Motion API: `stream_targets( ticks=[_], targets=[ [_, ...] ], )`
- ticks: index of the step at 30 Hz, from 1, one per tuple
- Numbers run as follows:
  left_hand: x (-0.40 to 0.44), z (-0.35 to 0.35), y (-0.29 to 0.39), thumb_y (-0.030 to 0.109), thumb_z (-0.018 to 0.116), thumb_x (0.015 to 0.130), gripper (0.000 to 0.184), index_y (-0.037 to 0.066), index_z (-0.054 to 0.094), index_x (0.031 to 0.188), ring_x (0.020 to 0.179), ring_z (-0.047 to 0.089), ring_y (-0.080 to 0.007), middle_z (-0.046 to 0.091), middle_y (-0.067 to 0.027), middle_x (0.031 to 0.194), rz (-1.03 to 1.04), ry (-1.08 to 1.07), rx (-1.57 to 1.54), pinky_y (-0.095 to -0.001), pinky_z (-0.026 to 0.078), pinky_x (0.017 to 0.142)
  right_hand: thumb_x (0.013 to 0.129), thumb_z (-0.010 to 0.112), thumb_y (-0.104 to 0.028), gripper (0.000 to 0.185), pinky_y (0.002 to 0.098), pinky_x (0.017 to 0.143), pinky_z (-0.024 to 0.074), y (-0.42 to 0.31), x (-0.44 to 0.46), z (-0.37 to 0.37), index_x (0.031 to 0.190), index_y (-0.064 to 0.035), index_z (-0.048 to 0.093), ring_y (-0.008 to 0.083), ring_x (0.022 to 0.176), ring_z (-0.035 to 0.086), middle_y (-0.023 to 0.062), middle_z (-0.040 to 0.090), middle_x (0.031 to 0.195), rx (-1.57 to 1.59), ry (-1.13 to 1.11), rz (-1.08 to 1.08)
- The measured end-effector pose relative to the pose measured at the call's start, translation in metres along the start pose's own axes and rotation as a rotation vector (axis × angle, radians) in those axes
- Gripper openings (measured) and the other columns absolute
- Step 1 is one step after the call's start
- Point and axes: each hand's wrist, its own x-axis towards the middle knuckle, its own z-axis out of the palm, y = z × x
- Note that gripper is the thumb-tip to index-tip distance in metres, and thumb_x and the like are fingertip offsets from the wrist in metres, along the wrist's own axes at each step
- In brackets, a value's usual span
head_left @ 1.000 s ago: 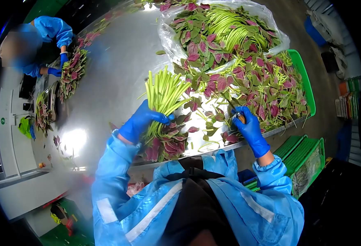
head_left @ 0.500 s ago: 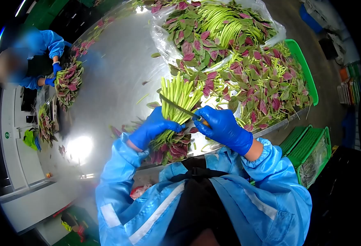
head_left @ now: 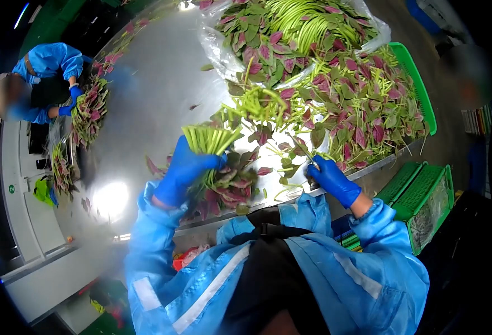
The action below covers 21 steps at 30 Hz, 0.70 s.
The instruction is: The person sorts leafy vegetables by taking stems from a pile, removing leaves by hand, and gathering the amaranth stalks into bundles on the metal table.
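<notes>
Just now, the knife (head_left: 303,149) has come away from the bunch (head_left: 211,139), and the bunch's stems are shorter, with flat ends. The left hand (head_left: 182,174) is wrapped around the bunch, over the table (head_left: 156,100), with the leaves on the side near the body. The right hand (head_left: 336,181) has its fingers curled around the knife, to the right of the bunch. Blurry stem bits (head_left: 260,105) are just past the bunch, likely the cut-off ends. So this cut looks done.
</notes>
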Motion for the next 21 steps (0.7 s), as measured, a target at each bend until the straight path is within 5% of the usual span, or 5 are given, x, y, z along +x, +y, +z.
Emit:
stream_targets(
  ticks=[6, 10, 13, 19, 21],
  targets=[
    [-0.005, 0.009, 0.008, -0.006, 0.066, 0.068, 0.049, -0.004, 0.053, 0.115, 0.083, 0.065, -0.0215, 0.063, -0.0119, 0.094, 0.247, 0.149, -0.084, -0.0326, 0.058, 0.068, 0.087, 0.064, -0.028, 0.029, 0.0440, 0.056, 0.0469, -0.073, 0.010, -0.007, 0.102, -0.0039, 0.055, 0.0371, 0.060, 0.060, 0.0202, 0.058, 0.067, -0.462, 0.215, -0.283],
    [-0.013, -0.020, 0.020, -0.003, 0.062, 0.067, 0.050, -0.006, 0.052, 0.116, 0.078, 0.064, -0.0232, 0.063, -0.0139, 0.095, 0.322, 0.037, -0.367, -0.0328, 0.056, 0.071, 0.073, 0.077, -0.031, 0.082, 0.0429, 0.107, 0.0323, -0.149, 0.013, -0.014, 0.142, -0.0127, 0.036, 0.0357, 0.131, 0.037, 0.0159, 0.039, 0.143, -0.482, 0.268, -0.675],
    [-0.023, -0.018, 0.027, 0.002, 0.060, 0.068, 0.053, -0.007, 0.051, 0.120, 0.084, 0.064, -0.0242, 0.063, -0.0145, 0.097, 0.322, -0.041, -0.532, -0.0355, 0.054, 0.079, 0.066, 0.081, -0.044, 0.101, 0.0436, 0.111, 0.0271, -0.220, 0.006, 0.002, 0.145, -0.0077, 0.030, 0.0365, 0.134, 0.033, 0.0206, 0.033, 0.145, -0.219, 0.041, -0.945],
    [-0.029, -0.018, 0.026, 0.011, 0.054, 0.082, 0.060, -0.009, 0.036, 0.136, 0.118, 0.053, -0.0378, 0.049, -0.0235, 0.133, 0.139, -0.017, -0.715, -0.0476, 0.039, 0.106, 0.071, 0.079, -0.031, 0.082, 0.0373, 0.100, 0.0418, -0.205, 0.025, 0.059, 0.137, -0.0007, 0.041, 0.0278, 0.121, 0.052, 0.0189, 0.051, 0.132, 0.201, -0.524, -0.532],
    [-0.028, -0.033, 0.008, 0.049, 0.059, 0.083, 0.088, -0.003, 0.023, 0.144, 0.130, 0.040, -0.0375, 0.036, -0.0221, 0.144, 0.302, -0.177, -0.666, -0.0509, 0.032, 0.110, 0.074, 0.079, -0.020, 0.072, 0.0348, 0.100, 0.0418, -0.212, 0.019, 0.060, 0.134, -0.0007, 0.045, 0.0199, 0.116, 0.053, 0.0120, 0.056, 0.127, 0.328, -0.556, -0.539]
  ],
)
